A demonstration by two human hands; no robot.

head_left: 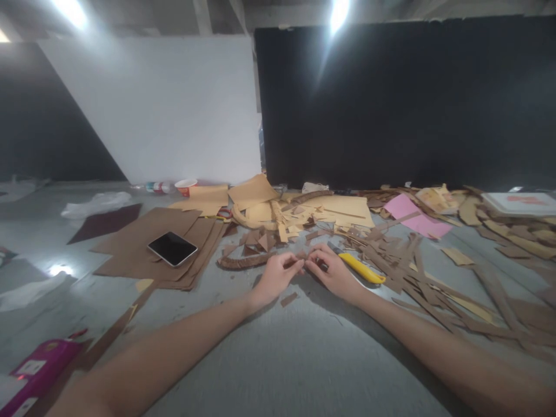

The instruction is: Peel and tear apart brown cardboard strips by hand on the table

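Observation:
My left hand (277, 276) and my right hand (329, 271) meet over the table, thumbs and fingertips pinched close together. Between them shows a small brown cardboard piece (300, 255), mostly hidden by the fingers. A curved brown cardboard strip (245, 262) lies just left of my left hand. Beside my right hand rests a yellow utility knife (361, 268). One small brown scrap (289, 299) is on the table below the hands.
A phone (172, 249) lies on stacked brown cardboard sheets (130, 260) at left. Strips and offcuts (430, 289) cover the right side. Tan sheets (343, 207), a pink sheet (414, 215) and a paper cup (186, 186) are farther back. A magenta device (43, 370) sits at lower left.

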